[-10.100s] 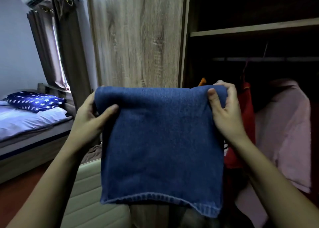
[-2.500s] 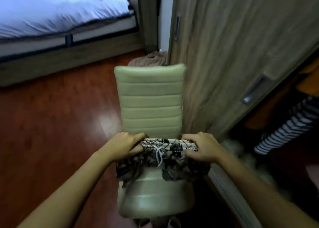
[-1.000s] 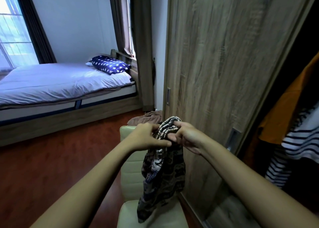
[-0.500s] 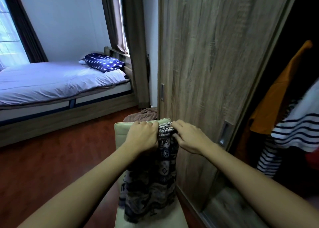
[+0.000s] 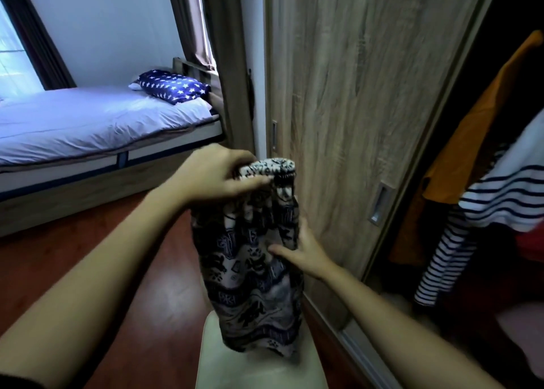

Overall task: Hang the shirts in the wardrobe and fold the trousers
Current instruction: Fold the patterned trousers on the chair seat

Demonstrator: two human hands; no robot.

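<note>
The patterned trousers (image 5: pixel 253 270) are held up by the waistband, which is pinched in the left hand (image 5: pixel 212 176), and are left hanging over the cream chair seat (image 5: pixel 259 371). Lower down, their right edge is gripped by the right hand (image 5: pixel 306 250), thumb in front, fingers hidden behind. The wooden wardrobe door (image 5: pixel 353 94) is seen just beyond

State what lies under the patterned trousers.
A cream chair seat lies below the trousers, red-brown floor beside it. The cloth covers the seat's far part; whether the hem touches it is unclear.
</note>
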